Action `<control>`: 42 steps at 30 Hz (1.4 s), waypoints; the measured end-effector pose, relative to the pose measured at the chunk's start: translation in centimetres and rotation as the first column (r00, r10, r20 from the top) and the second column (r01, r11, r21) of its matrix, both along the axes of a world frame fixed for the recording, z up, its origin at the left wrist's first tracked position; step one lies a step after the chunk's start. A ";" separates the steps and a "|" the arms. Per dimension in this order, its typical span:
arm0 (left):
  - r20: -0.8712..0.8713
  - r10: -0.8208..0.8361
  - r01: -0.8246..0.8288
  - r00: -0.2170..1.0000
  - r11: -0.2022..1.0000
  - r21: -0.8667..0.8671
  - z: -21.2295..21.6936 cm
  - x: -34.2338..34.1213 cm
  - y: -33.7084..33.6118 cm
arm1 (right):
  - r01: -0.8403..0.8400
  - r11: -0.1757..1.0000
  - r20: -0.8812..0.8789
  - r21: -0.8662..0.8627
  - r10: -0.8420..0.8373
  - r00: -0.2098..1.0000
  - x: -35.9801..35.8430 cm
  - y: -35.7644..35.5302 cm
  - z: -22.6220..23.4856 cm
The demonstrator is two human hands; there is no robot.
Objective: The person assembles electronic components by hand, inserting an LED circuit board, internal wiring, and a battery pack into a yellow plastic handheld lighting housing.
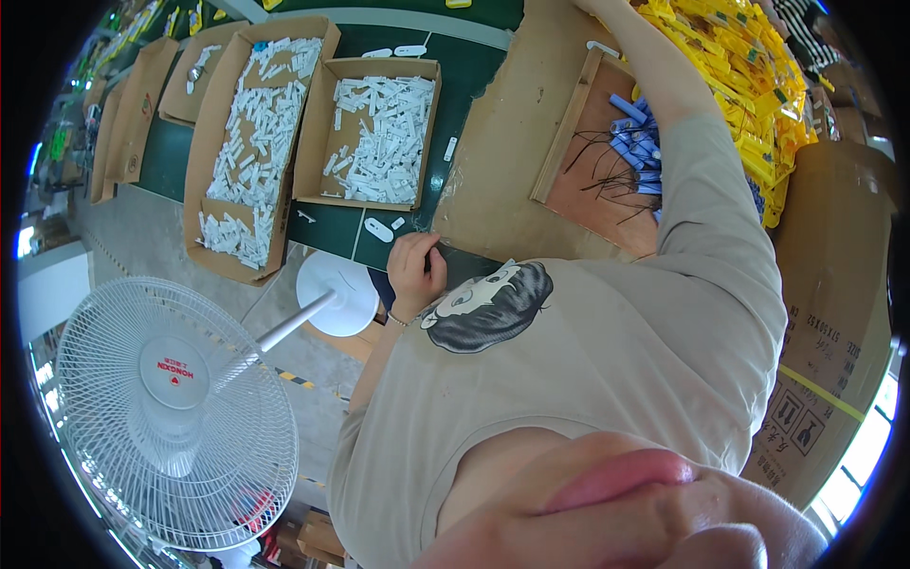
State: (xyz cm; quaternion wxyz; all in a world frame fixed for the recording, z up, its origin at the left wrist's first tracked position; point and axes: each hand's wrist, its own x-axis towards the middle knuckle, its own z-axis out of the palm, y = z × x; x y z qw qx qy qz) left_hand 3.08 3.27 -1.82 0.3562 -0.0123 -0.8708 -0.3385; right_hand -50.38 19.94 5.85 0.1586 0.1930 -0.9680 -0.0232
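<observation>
My left hand (415,273) rests at the near edge of the green table (368,245), its fingers curled in. Whatever it holds, if anything, is hidden. Close to it lie a white oval plastic piece (379,229) and a smaller white part (398,224). My right arm reaches far forward across the cardboard sheet (502,152). Only the wrist end of my right hand (590,5) shows at the top edge; its fingers are cut off. Under that forearm, a shallow cardboard tray (590,175) holds blue cylinders (637,142) with thin black wires.
Two cardboard boxes, one long (196,190) and one shorter (318,142), contain many small white plastic parts. Yellow packages (758,85) pile up at the far right, above a large carton (825,284). A white standing fan (175,408) is at the left.
</observation>
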 end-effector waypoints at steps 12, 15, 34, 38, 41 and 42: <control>0.095 -0.143 0.131 0.985 0.984 0.125 1.2 -1.1 0.1 | -0.672 0.739 0.813 -0.043 0.417 0.407 18.4 3.7 15.9; 0.016 -0.227 0.223 0.974 0.967 0.124 5.2 -4.2 0.4 | -0.661 0.717 0.954 -0.220 0.301 0.009 22.3 2.0 15.9; -0.164 -0.822 0.430 0.545 0.107 0.896 11.5 -9.2 -1.4 | -0.062 0.418 0.287 -0.906 0.716 0.637 28.9 2.2 8.1; -0.350 -0.657 0.593 0.667 0.185 0.783 12.5 -9.3 -0.5 | 0.040 0.103 0.109 -0.994 0.975 0.194 34.3 0.3 2.0; -0.350 -0.626 0.652 0.697 0.349 0.673 12.2 -9.6 -1.1 | 0.158 0.125 0.137 -0.980 0.988 0.067 36.4 -0.2 0.4; -0.351 -0.629 0.654 0.694 0.347 0.672 12.1 -9.8 -1.4 | 0.116 0.158 0.151 -0.981 0.986 -0.071 36.4 -0.1 0.2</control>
